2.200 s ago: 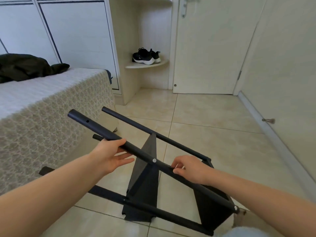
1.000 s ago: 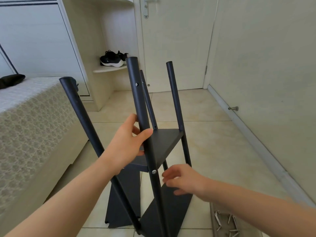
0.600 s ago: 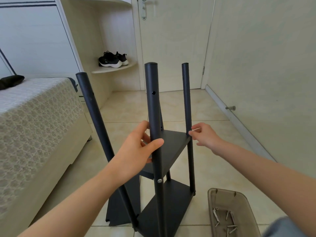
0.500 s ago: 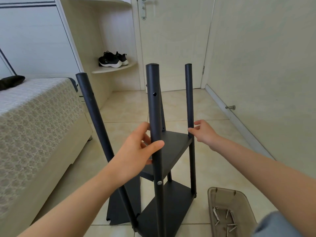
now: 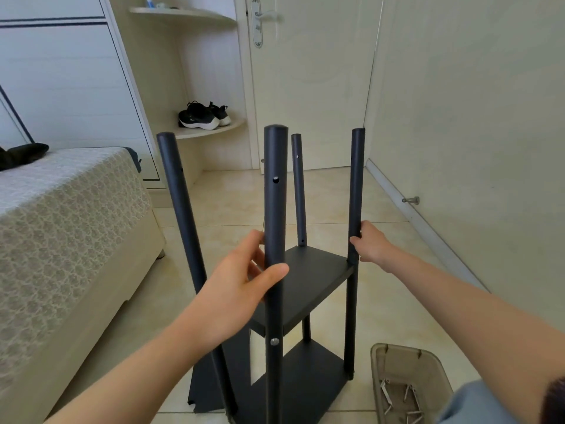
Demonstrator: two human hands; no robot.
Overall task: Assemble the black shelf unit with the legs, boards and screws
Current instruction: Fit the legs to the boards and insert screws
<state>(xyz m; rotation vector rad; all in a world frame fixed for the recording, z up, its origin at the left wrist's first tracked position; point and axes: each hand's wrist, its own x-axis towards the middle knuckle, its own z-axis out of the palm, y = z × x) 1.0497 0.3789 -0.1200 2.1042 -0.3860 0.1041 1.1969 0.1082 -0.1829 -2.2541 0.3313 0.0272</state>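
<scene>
The black shelf unit (image 5: 305,377) stands upright on the tiled floor (image 5: 388,301), just beside the bed (image 5: 61,209), four legs pointing up and two boards fitted low down. The left hand (image 5: 241,292) is wrapped round the near leg (image 5: 275,194), thumb curled across the front and fingers behind, level with the upper board (image 5: 315,270). A silver screw head (image 5: 274,341) shows on that leg just below the hand. Over on the other side, the right hand (image 5: 371,244) has its fingers closed round the right leg (image 5: 357,179), just above the upper board's corner. A loose board (image 5: 208,390) stands on edge behind the left leg (image 5: 180,194). Beside the unit's base at lower right sits a tray (image 5: 376,362) with screws (image 5: 406,396) in it.
</scene>
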